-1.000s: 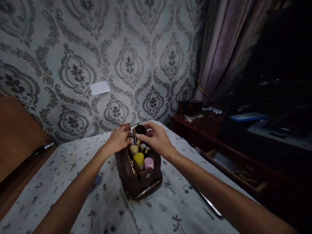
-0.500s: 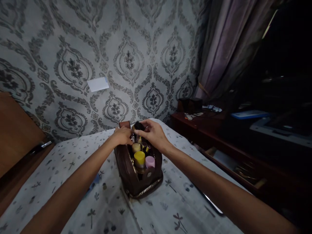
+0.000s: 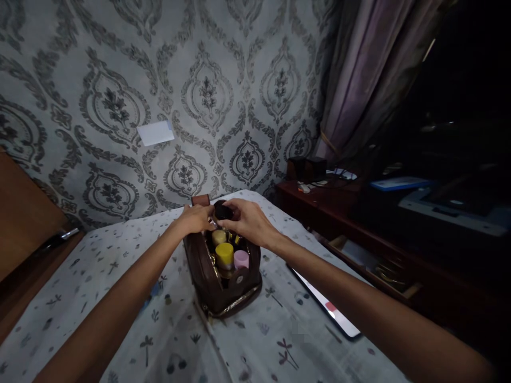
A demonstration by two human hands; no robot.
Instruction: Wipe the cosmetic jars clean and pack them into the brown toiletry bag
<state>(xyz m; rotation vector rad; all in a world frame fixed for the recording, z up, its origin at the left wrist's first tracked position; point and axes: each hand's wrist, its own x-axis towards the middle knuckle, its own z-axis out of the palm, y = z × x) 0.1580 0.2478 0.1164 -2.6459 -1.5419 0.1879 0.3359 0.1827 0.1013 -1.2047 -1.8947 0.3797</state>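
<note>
An unzipped dark brown bag (image 3: 199, 276) stands on the bed, packed with small cosmetic containers. Among them are a jar with a yellow lid (image 3: 224, 254), a pink-lidded jar (image 3: 241, 259) and a cream-coloured lid (image 3: 219, 237). At the far end of the opening, my right hand (image 3: 251, 221) has its thumb and fingers closed around a black round container (image 3: 222, 210). My left hand (image 3: 197, 218) rests over the bag's left rim with its fingers bent inward beside that container. Whatever its fingertips grip is hidden.
A patterned sheet covers the bed (image 3: 159, 330). A lit phone or tablet (image 3: 319, 298) lies right of the bag, partly under my right forearm. Beyond the bed's right edge is a dark red desk (image 3: 295, 199) with an open drawer (image 3: 375, 266). A patterned wall (image 3: 207, 96) rises behind.
The view has shifted slightly, and more of the lit screen shows. My right hand has moved a little over the black round container; my left hand stays at the rim.
</note>
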